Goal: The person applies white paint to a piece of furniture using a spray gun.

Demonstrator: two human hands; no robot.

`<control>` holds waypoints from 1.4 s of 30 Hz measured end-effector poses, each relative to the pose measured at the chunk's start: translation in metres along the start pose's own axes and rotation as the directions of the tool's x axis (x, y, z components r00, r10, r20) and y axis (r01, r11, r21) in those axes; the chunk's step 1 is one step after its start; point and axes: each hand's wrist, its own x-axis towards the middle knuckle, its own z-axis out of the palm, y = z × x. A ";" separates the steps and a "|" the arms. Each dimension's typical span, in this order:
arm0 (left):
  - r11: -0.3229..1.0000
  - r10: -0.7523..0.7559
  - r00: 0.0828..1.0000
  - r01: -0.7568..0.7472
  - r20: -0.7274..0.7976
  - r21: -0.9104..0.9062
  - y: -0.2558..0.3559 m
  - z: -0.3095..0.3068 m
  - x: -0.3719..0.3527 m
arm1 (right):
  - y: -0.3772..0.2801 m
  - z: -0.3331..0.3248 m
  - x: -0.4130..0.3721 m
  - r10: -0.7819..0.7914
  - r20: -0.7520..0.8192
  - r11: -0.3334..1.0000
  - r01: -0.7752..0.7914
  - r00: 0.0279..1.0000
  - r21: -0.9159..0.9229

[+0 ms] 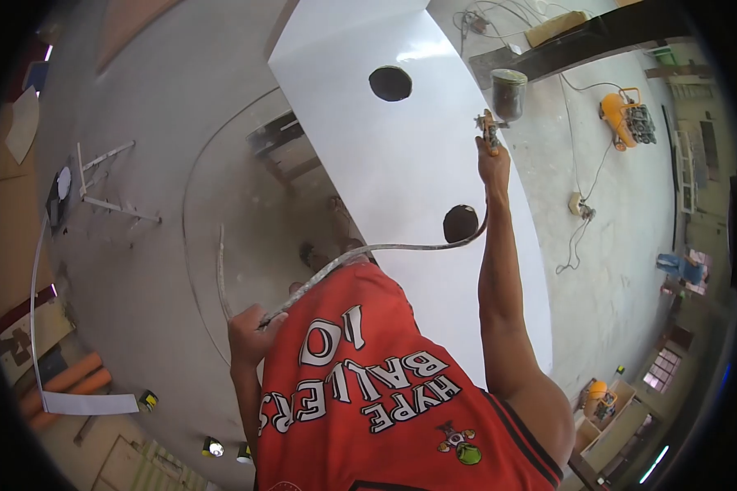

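My right hand (493,164) is closed round the grip of a spray gun (488,129), held out over the far right edge of a white panel (418,155). A metal paint cup (509,96) is attached to the gun. From the gun an air hose (385,246) curves back across the panel to my waist. There my left hand (251,334) is closed on the hose, beside my red jersey (344,352). Two round dark holes, an upper one (391,83) and a lower one (460,223), are cut through the panel.
An orange air compressor (626,119) stands on the floor to the right, with cables near it. A dark beam (606,45) crosses the upper right. At left are a metal stand (98,184) and orange rolls (74,385). Another person (681,266) is far right.
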 end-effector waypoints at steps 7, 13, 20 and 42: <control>0.999 0.022 0.998 -0.019 0.058 -0.051 0.006 0.003 0.002 | 0.007 -0.004 0.006 -0.063 -0.043 0.997 0.061 0.997 -0.047; 0.988 -0.138 0.984 0.129 -0.113 -0.084 -0.046 -0.026 -0.050 | -0.052 0.014 -0.085 0.174 0.530 0.900 -0.353 0.830 0.257; 0.966 -0.257 0.933 0.241 -0.252 -0.094 -0.081 -0.052 -0.110 | -0.115 0.012 -0.143 0.061 0.834 0.910 -0.373 0.549 0.179; 0.984 -0.130 0.992 0.130 0.007 -0.121 0.028 0.039 -0.100 | 0.033 -0.019 -0.002 -0.023 -0.096 0.994 0.013 0.995 -0.105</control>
